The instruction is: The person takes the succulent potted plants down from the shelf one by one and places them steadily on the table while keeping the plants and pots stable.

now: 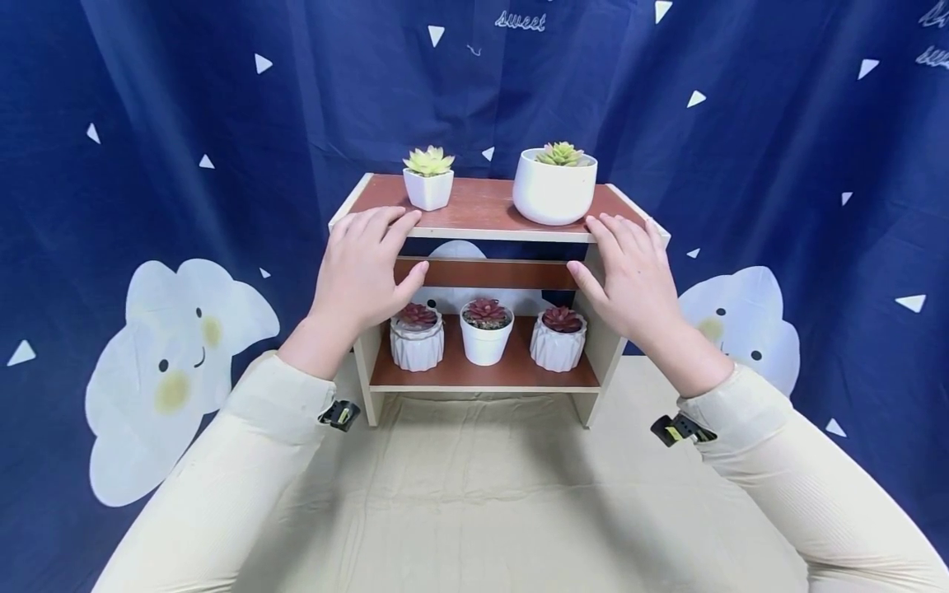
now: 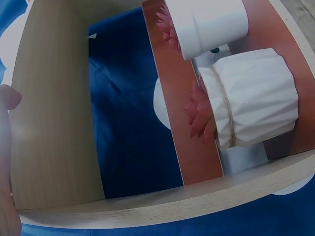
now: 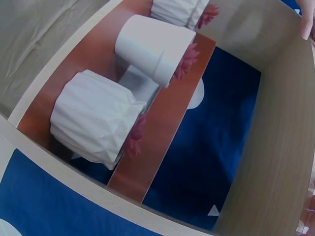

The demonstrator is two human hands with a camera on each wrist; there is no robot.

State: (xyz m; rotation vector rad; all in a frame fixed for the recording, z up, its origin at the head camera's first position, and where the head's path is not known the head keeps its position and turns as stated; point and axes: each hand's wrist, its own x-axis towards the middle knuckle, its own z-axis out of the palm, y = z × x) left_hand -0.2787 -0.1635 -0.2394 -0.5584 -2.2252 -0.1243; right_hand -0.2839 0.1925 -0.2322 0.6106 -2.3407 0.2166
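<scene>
A small two-level wooden shelf [image 1: 485,198] with a reddish-brown top and pale edges stands in front of me. My left hand [image 1: 363,268] lies at the left of its front top edge, fingers stretched forward and thumb apart. Mirroring it, my right hand [image 1: 626,276] is at the right end, fingers spread over the edge. On top are a small white pot with a light green succulent [image 1: 428,188] and a larger round white pot [image 1: 554,191], also with a green succulent. Neither pot appears gripped. Fingertip contact with the board cannot be told exactly.
On the lower board stand a white pot tied with twine [image 2: 253,98], a smooth white pot [image 1: 485,339] and a faceted white pot [image 3: 93,118], each with a red succulent. A beige cloth [image 1: 460,494] covers the surface before the shelf. A blue curtain [image 1: 222,99] hangs behind.
</scene>
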